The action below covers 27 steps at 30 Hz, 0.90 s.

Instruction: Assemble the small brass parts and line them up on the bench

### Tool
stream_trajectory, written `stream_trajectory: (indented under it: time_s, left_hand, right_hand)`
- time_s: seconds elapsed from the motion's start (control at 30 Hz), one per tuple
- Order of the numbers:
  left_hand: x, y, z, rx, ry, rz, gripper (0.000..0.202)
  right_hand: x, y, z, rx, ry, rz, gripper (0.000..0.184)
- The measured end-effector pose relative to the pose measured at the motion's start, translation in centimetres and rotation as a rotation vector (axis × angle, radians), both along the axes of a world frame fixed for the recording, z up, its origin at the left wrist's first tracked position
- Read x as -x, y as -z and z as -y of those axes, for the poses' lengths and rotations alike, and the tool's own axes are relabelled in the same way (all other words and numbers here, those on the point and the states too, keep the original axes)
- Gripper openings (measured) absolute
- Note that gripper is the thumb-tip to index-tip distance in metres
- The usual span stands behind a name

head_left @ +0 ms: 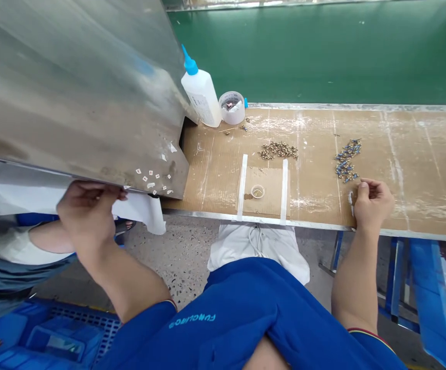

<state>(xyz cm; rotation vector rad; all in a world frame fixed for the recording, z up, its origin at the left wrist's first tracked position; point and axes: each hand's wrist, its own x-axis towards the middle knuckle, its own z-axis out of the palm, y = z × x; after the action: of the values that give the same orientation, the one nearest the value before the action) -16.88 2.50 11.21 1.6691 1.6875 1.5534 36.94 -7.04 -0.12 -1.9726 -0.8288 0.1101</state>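
The right hand rests at the near part of the cardboard sheet, thumb and forefinger drawn together; whether they pinch anything is impossible to tell. Just beyond its fingertips lie the blue-and-brass pieces, in a loose, curved pile. The left hand, well apart from it, is raised at the lower edge of the metal housing, fingers curled and nearly meeting the thumb; I cannot tell what, if anything, it holds. Small white bits dot the metal just right of its fingertips.

Between the hands, a small round cup stands between two white tape strips. Beyond it spreads a heap of brass-coloured pieces. Farther out from the left hand, a blue-capped bottle stands beside a tape roll. Beyond both hands runs a green surface. Another person's arm is left of the left hand.
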Motion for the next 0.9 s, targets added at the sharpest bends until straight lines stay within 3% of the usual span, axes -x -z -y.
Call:
stream_trajectory:
  time_s: [0.07,0.1,0.17,0.23,0.43,0.6,0.77,0.9]
  left_hand:
    - [1.0,1.2,3.0,0.000,-0.008,0.150,0.029]
    - [1.0,1.5,4.5,0.014,0.050,0.188,0.021]
    - [-0.4,2.0,7.0,0.098,0.274,0.223,0.006]
    - [-2.9,2.5,8.0,0.195,0.542,0.335,0.007]
    - [-10.9,6.0,4.8,0.575,0.776,0.774,0.031]
    - [-14.6,8.6,2.5,0.799,0.926,0.970,0.037]
    - [-15.7,9.9,1.6,0.842,0.935,0.880,0.043]
    - [-15.4,10.2,1.1,0.746,0.873,0.673,0.044]
  right_hand:
    - [0.2,-0.1,-0.1,0.011,0.017,-0.010,0.023]
    - [0.2,-0.1,-0.1,0.006,0.032,-0.004,0.023]
    - [0.3,0.0,-0.2,-0.014,0.061,0.028,0.021]
    - [0.3,0.2,-0.5,-0.029,0.087,0.067,0.018]
    - [0.2,0.5,-0.8,-0.060,0.098,0.118,0.025]
    - [0.5,0.2,-0.5,-0.054,0.072,0.108,0.023]
    - [0.6,-0.1,-0.5,-0.039,0.089,0.066,0.011]
    - [0.4,0.1,-0.8,-0.009,0.117,0.029,0.013]
